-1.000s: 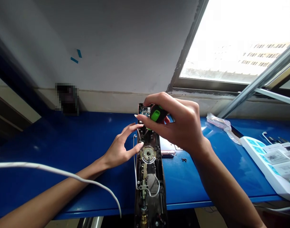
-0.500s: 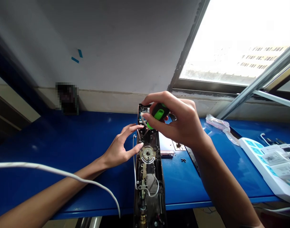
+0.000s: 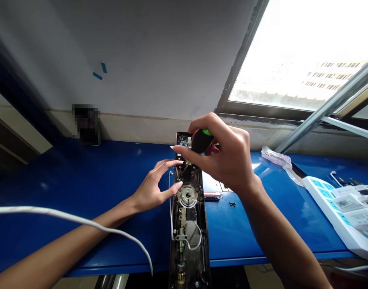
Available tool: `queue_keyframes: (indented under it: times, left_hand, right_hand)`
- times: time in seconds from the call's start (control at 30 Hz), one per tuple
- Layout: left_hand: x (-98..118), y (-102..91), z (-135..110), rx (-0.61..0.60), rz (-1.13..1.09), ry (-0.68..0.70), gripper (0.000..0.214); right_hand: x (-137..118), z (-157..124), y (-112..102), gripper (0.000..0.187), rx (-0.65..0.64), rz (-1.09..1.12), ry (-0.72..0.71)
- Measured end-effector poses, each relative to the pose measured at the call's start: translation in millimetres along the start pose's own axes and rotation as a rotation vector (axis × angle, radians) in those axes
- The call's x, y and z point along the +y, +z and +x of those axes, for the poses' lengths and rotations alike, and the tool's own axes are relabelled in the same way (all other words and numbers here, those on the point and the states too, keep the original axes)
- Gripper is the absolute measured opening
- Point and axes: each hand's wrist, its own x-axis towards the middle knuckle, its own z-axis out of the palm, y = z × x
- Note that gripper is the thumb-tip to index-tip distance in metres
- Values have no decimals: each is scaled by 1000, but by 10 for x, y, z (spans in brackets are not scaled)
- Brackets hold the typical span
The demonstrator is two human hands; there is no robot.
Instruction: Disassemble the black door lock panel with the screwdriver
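Note:
A long dark lock body [image 3: 188, 233] lies open on the blue table [image 3: 81, 188], running away from me, with a brass round part [image 3: 187, 195], white wires and a small circuit board at its far end. My right hand [image 3: 226, 158] is closed round the black and green handle of a screwdriver [image 3: 202, 140], whose tip points down into the lock's upper part. My left hand [image 3: 154, 186] rests at the lock's left edge, fingers spread, its fingertips touching the casing beside the brass part.
A white cable [image 3: 81, 224] crosses over my left forearm. Small screws [image 3: 232, 204] and a metal plate [image 3: 215, 184] lie right of the lock. A white power strip [image 3: 337, 208] with labelled plugs sits at the right. A wall and a window stand behind the table.
My right hand has turned the screwdriver handle, so less green shows now. The left hand has stayed in place on the lock's edge.

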Motion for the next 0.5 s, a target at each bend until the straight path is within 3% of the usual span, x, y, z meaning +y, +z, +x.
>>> queue_keyframes:
  times: [0.13, 0.3, 0.4, 0.5]
  left_hand:
    - [-6, 3, 2, 2, -1, 7, 53]
    - [7, 5, 3, -12, -17, -8, 51]
    - [17, -3, 5, -25, -33, -34, 52]
    - [16, -7, 5, -28, -36, -29, 52]
  right_hand:
    - [-19, 10, -45, 18, -110, 57, 16]
    - [-58, 14, -132, 41, -261, 192, -19]
    - [-66, 2, -122, 55, -207, 155, -29]
    - [-56, -5, -92, 49, -121, 67, -29]
